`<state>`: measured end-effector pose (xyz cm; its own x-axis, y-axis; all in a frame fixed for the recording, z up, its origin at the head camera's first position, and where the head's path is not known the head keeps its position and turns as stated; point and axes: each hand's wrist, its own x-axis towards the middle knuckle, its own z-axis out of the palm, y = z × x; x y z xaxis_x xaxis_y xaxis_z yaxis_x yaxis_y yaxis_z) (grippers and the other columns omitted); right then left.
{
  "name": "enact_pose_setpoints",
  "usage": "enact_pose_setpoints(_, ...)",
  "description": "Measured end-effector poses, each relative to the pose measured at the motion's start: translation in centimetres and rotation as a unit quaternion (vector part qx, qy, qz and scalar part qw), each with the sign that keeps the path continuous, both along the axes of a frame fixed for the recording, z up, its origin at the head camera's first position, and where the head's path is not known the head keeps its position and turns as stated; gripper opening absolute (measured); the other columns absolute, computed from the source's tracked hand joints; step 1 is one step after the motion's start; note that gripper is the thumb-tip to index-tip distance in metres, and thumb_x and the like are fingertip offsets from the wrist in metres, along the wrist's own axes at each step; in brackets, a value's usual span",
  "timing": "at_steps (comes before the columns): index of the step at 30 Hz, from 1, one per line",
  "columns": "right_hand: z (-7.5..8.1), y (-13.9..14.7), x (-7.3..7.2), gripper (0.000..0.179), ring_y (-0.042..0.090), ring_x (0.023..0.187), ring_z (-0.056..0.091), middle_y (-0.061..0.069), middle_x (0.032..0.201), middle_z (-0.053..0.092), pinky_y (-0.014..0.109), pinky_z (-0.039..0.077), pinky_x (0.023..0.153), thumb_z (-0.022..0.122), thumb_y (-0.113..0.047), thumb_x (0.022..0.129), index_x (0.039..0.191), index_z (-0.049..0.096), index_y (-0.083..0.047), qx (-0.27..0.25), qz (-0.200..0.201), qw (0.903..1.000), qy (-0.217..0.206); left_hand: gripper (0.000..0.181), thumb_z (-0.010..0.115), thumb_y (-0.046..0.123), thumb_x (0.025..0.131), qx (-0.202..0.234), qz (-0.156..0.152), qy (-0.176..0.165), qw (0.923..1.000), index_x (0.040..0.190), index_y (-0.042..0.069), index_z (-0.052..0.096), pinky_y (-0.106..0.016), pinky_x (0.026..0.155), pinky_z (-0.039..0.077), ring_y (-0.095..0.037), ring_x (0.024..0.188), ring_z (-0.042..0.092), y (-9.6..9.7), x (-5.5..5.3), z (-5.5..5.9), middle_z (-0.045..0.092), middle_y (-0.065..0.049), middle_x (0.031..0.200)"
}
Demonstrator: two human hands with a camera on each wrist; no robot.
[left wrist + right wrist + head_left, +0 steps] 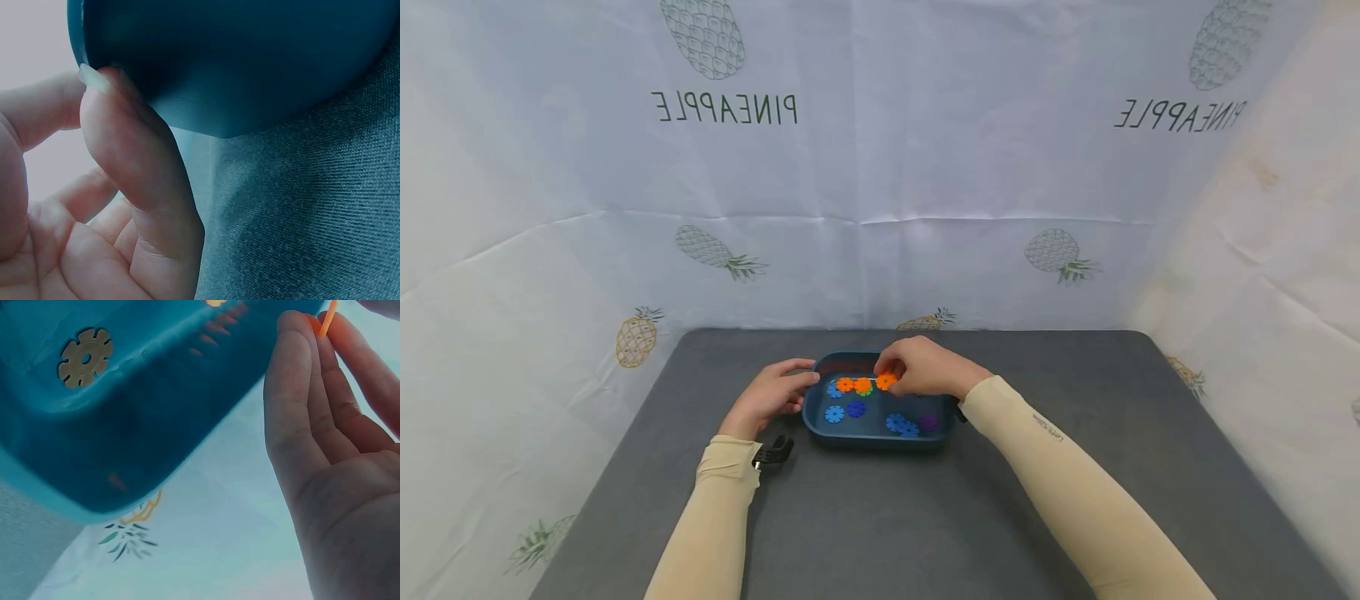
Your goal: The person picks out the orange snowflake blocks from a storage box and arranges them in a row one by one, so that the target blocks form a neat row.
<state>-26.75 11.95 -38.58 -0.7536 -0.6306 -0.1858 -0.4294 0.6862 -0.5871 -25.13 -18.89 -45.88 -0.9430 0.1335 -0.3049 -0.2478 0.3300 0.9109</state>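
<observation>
Sleeves (703, 517) enter at lower frame. Left of centre, we find the left hand (767, 397) gripping the blue tray (880, 443) by its rim; blue discs (834, 413) lie inside. At centre, the right hand (931, 367) pinches an orange disc (886, 381). Pineapple-printed cloth (880, 167) hangs behind.

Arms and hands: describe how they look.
The left sleeve and right sleeve are plain beige; small dark lettering marks the right one, and a black strap sticks out by the left. The left hand and right hand wear no gloves.
</observation>
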Motion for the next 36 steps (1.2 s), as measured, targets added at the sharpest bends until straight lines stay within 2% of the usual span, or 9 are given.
enact_pose_setpoints(4, -0.2, 1.7, 0.3, 0.031, 0.016, 0.105, 0.067, -0.002, 0.124, 0.072, 0.034, 0.061, 0.092, 0.078, -0.012, 0.098, 0.128, 0.076, -0.018, -0.046, -0.035, 0.9983, -0.006, 0.057, 0.07, 0.034, 0.106, -0.001, 0.002, 0.002, 1.0, 0.157, 0.013, 0.055, -0.026, 0.068, 0.059, -0.012, 0.07, 0.06, 0.1, -0.1, 0.2, 0.067, -0.009, 0.112)
enact_pose_setpoints(7, -0.5, 3.1, 0.7, 0.03, 0.017, 0.107, 0.068, -0.001, 0.126, 0.073, 0.036, 0.061, 0.095, 0.079, -0.015, 0.099, 0.129, 0.076, -0.019, -0.072, -0.06, 0.9956, -0.009, 0.057, 0.07, 0.034, 0.106, -0.004, 0.002, 0.0, 1.0, 0.157, 0.013, 0.055, -0.026, 0.068, 0.059, -0.012, 0.069, 0.06, 0.1, -0.1, 0.2, 0.066, -0.007, 0.109)
enact_pose_setpoints(11, -1.2, 4.9, 1.3, 0.031, 0.017, 0.108, 0.067, -0.002, 0.126, 0.073, 0.038, 0.06, 0.099, 0.08, -0.018, 0.099, 0.129, 0.076, -0.02, -0.095, -0.093, 0.991, -0.01, 0.058, 0.07, 0.034, 0.106, -0.004, 0.001, -0.003, 1.0, 0.157, 0.012, 0.055, -0.026, 0.067, 0.059, -0.013, 0.069, 0.06, 0.2, -0.3, 0.1, 0.065, -0.005, 0.103)
enact_pose_setpoints(17, -1.9, 7.8, 2.3, 0.03, 0.021, 0.107, 0.066, 0.0, 0.122, 0.072, 0.042, 0.06, 0.098, 0.079, -0.019, 0.1, 0.129, 0.076, -0.022, -0.123, -0.145, 0.9817, -0.012, 0.058, 0.07, 0.034, 0.106, -0.005, -0.005, 0.002, 1.0, 0.156, 0.01, 0.055, -0.025, 0.067, 0.058, -0.013, 0.068, 0.06, 0.5, -0.4, 0.2, 0.063, -0.003, 0.093)
enact_pose_setpoints(21, -2.7, 10.0, 2.8, 0.031, 0.022, 0.108, 0.066, 0.001, 0.122, 0.072, 0.044, 0.06, 0.099, 0.08, -0.022, 0.099, 0.13, 0.076, -0.023, -0.132, -0.173, 0.9759, -0.009, 0.058, 0.07, 0.034, 0.106, -0.008, -0.008, 0.002, 0.9999, 0.156, 0.01, 0.055, -0.025, 0.067, 0.058, -0.013, 0.069, 0.059, 0.7, -0.4, 0.2, 0.061, -0.002, 0.091)
enact_pose_setpoints(25, -3.8, 12.0, 2.8, 0.033, 0.022, 0.107, 0.067, 0.003, 0.122, 0.073, 0.044, 0.06, 0.098, 0.08, -0.026, 0.099, 0.131, 0.075, -0.022, -0.136, -0.193, 0.9717, -0.002, 0.059, 0.07, 0.035, 0.106, -0.014, -0.004, 0.001, 0.9999, 0.157, 0.011, 0.054, -0.026, 0.068, 0.057, -0.014, 0.071, 0.059, 0.5, 0.0, 0.1, 0.061, -0.003, 0.093)
enact_pose_setpoints(29, -4.7, 13.8, 2.8, 0.033, 0.022, 0.108, 0.066, 0.005, 0.123, 0.073, 0.044, 0.059, 0.096, 0.079, -0.026, 0.101, 0.133, 0.074, -0.019, -0.128, -0.212, 0.9689, 0.008, 0.06, 0.069, 0.038, 0.106, -0.016, -0.002, 0.002, 0.9999, 0.158, 0.012, 0.053, -0.025, 0.069, 0.057, -0.015, 0.071, 0.058, 0.2, 0.3, 0.1, 0.06, -0.002, 0.094)
enact_pose_setpoints(36, -5.9, 16.7, 3.2, 0.033, 0.024, 0.108, 0.066, 0.008, 0.123, 0.073, 0.043, 0.059, 0.093, 0.077, -0.024, 0.101, 0.133, 0.075, -0.015, -0.095, -0.24, 0.9657, 0.027, 0.06, 0.069, 0.039, 0.106, -0.015, -0.002, -0.005, 0.9999, 0.158, 0.013, 0.053, -0.025, 0.068, 0.057, -0.014, 0.07, 0.058, 0.5, 0.2, 0.2, 0.059, -0.001, 0.088)
